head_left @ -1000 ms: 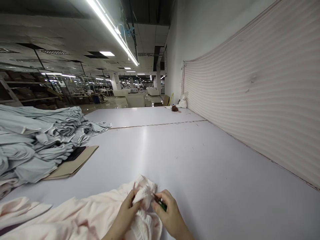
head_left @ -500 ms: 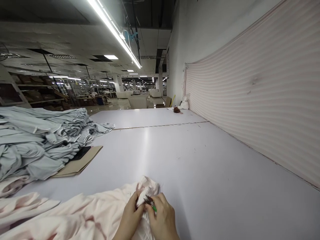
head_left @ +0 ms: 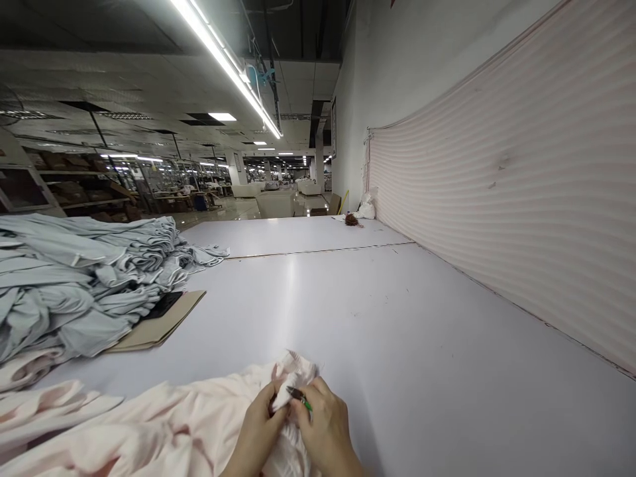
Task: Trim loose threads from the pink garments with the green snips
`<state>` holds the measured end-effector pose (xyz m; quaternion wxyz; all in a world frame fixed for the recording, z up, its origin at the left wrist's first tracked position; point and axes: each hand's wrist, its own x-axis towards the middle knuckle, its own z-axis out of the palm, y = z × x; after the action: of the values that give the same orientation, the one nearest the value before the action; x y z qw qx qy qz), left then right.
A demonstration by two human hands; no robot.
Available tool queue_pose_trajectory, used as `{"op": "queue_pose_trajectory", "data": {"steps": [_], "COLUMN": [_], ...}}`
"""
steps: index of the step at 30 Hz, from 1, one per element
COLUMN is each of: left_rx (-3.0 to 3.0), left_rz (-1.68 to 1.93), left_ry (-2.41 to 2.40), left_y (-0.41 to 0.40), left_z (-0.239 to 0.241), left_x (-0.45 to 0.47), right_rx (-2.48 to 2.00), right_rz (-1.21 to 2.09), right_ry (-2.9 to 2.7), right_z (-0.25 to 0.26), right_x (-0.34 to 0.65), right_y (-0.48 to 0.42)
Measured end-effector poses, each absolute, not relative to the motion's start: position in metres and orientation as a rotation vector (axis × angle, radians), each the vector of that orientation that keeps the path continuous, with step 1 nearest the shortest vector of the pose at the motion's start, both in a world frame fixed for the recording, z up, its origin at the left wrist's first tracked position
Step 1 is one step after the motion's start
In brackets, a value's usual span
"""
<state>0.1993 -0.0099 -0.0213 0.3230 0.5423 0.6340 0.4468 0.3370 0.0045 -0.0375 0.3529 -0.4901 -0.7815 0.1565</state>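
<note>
A pale pink garment (head_left: 163,424) lies crumpled along the near edge of the table, its gathered end bunched up between my hands. My left hand (head_left: 263,421) pinches a fold of this end between thumb and fingers. Closed round small thread snips (head_left: 299,397) is my right hand (head_left: 324,417); dark blades and a bit of green handle show. The blade tips point left and touch or nearly touch the pinched fold. Most of the snips' handle is hidden by my fingers.
A big heap of grey-blue garments (head_left: 74,285) covers the table's left side, with folded brown cardboard (head_left: 154,324) beside it. More pink cloth (head_left: 54,414) lies at the near left. Striped pink fabric (head_left: 507,199) hangs along the right wall. A reddish-brown tuft (head_left: 351,219) sits at the far end.
The snips' blades now show more plainly at the fold, and my right hand has turned slightly. My left hand keeps its hold on the garment.
</note>
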Motion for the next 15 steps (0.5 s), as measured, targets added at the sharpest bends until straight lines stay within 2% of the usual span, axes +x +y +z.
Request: {"op": "queue_pose_trajectory", "data": {"steps": [10, 15], "left_rx": [1.441, 1.426], "left_rz": [1.168, 1.177], "left_ry": [1.59, 1.568], "left_y": [-0.011, -0.013], "left_z": [-0.023, -0.025], "left_x": [0.197, 0.197], "right_rx": [-1.215, -1.206], "right_rz": [0.708, 0.603], "right_ry": [-1.89, -1.939], "right_z": [-0.036, -0.036], "right_x": [0.35, 0.349], "right_y": [0.006, 0.001]}}
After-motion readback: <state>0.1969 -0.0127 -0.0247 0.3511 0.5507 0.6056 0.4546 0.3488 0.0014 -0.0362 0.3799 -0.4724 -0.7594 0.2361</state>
